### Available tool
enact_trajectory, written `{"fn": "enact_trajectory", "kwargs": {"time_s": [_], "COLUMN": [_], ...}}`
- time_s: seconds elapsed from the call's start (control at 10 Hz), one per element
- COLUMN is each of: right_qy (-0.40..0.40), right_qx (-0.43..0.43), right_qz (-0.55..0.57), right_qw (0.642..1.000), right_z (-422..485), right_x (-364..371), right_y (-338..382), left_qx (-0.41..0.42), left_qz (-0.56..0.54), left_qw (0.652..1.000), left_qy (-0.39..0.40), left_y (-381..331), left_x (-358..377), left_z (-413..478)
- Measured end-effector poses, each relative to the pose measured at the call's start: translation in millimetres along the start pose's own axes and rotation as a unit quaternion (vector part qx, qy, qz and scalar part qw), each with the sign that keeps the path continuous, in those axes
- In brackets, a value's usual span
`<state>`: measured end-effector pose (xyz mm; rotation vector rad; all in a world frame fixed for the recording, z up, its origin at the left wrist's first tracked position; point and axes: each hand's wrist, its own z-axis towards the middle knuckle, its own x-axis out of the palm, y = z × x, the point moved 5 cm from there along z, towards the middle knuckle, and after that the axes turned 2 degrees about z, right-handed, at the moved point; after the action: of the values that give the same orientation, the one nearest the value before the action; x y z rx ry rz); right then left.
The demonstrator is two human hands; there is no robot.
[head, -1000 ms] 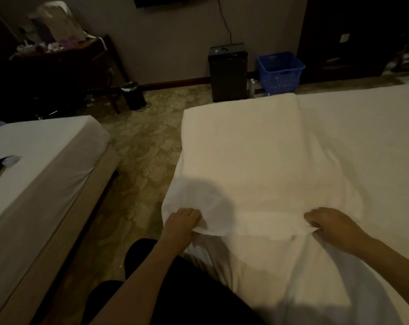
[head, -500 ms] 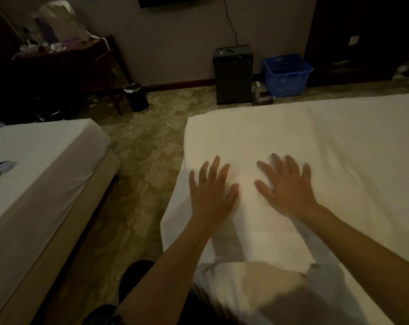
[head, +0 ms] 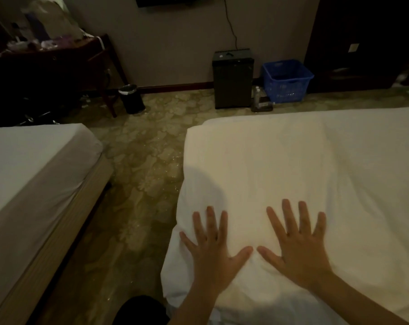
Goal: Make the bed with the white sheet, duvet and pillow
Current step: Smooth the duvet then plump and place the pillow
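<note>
Dim twin-bed guest room, hotel-like.
White-sheeted bed [head: 351,148] beside a second bed [head: 35,165], patterned carpet [head: 147,160] between, wall-mounted screen [head: 170,0], small black cabinet [head: 232,80], waste bin [head: 131,100].

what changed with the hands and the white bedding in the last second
Both hands let go of the near edge of the white bedding. The left hand and right hand now press flat on it, fingers spread, after sliding back toward the person. The bedding, blue basket and other bed stayed put.

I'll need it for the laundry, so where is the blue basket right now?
In the head view the basket sits on the floor by the far wall, right of centre, just right of the black box and beyond the bed.
</note>
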<state>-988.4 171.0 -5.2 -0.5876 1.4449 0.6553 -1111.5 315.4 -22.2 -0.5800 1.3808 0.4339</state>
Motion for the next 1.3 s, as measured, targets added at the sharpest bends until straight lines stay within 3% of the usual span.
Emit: {"fn": "enact_trajectory", "kwargs": {"time_s": [0.1,0.2,0.3,0.4,0.5,0.6,1.0,1.1,1.2,1.3], "right_qy": [0.022,0.035,-0.002,-0.031,-0.014,0.042,0.019,-0.014,-0.033,-0.051], "right_qx": [-0.009,-0.007,0.003,0.021,0.013,0.017,-0.051,-0.095,-0.158,-0.180], "right_qz": [-0.015,-0.002,0.011,0.042,0.021,-0.006,-0.033,-0.049,-0.030,-0.029], "right_qw": [1.000,0.999,1.000,0.998,1.000,0.999,0.998,0.994,0.987,0.982], "right_z": [0.7,1.0,-0.3,4.5,8.5,9.2,-28.7,-46.6,-72.1,-79.5], "right_x": [0.5,-5.4,-20.6,-26.4,-18.7,-11.1,-7.0,-8.0,-9.2,-9.6], "right_y": [2.6,0.4,-4.8,-17.7,-17.9,-13.5,-8.0,0.8,24.7,37.2], "left_qx": [-0.003,0.006,-0.037,-0.199,-0.222,-0.177,-0.141,-0.110,0.046,0.140], "left_qz": [-0.013,-0.030,-0.089,-0.219,-0.271,-0.228,-0.293,-0.223,-0.036,0.052], "left_qw": [0.999,0.999,0.995,0.955,0.937,0.957,0.944,0.969,0.998,0.983], "left_qy": [0.031,0.010,0.011,-0.012,0.001,0.007,0.058,0.003,-0.038,-0.107], "left_y": [-2.2,6.3,25.6,54.6,60.4,71.0,88.9,91.5,62.5,43.9], "left_x": [3.2,-4.9,-13.8,-26.8,-22.5,-17.2,-2.5,-14.8,-15.7,-20.6], "left_z": [0.3,-1.1,-3.6,-8.0,-10.2,-27.9,-58.7,-77.6,-100.9,-103.0]}}
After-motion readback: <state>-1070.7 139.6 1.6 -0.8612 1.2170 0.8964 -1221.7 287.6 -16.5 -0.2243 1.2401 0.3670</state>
